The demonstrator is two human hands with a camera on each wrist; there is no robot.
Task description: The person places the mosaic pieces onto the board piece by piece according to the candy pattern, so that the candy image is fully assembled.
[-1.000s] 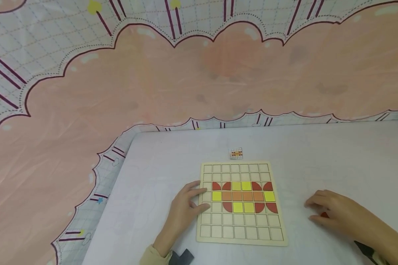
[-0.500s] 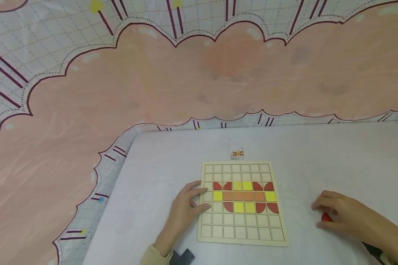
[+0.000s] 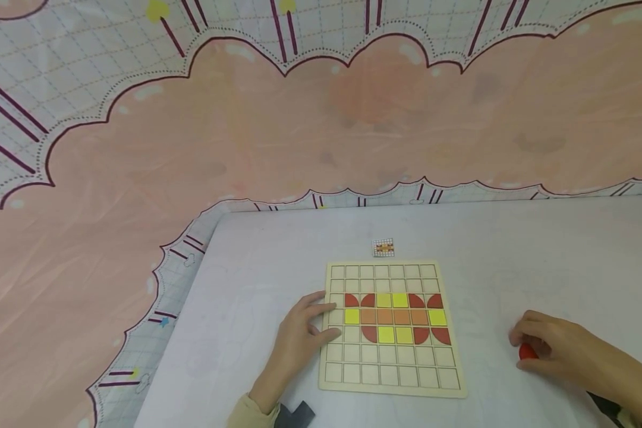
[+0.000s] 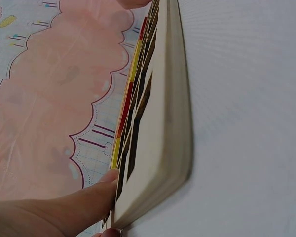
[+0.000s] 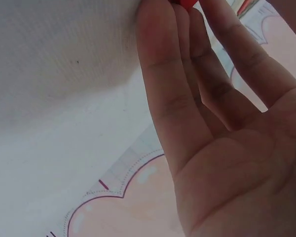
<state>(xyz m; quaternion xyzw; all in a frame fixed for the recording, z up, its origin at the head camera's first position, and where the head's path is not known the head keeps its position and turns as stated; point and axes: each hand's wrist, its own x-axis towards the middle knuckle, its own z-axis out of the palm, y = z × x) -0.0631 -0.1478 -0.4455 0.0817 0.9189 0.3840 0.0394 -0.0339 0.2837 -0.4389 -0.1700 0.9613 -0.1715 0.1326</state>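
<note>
A pale square grid board (image 3: 393, 374) lies on the white table, with red quarter-round (image 3: 370, 334), yellow square (image 3: 386, 334) and orange square (image 3: 385, 316) tiles in its middle rows. My left hand (image 3: 299, 330) rests at the board's left edge, thumb and fingers spread apart on the rim. In the left wrist view the thumb (image 4: 89, 202) touches the board's face. Right of the board, my right hand (image 3: 551, 348) pinches a small red tile (image 3: 527, 352) between thumb and fingers, just over the table. The fingers partly hide that tile.
A small pattern card (image 3: 383, 247) lies just behind the board. A cloud-printed cloth (image 3: 321, 137) covers the area behind and left of the white table (image 3: 246, 255). Dark wrist straps (image 3: 294, 415) show at the sleeves.
My right hand has drawn a little to the right and down, and more of the red tile shows between its fingers. The left hand and the board stay in place.
</note>
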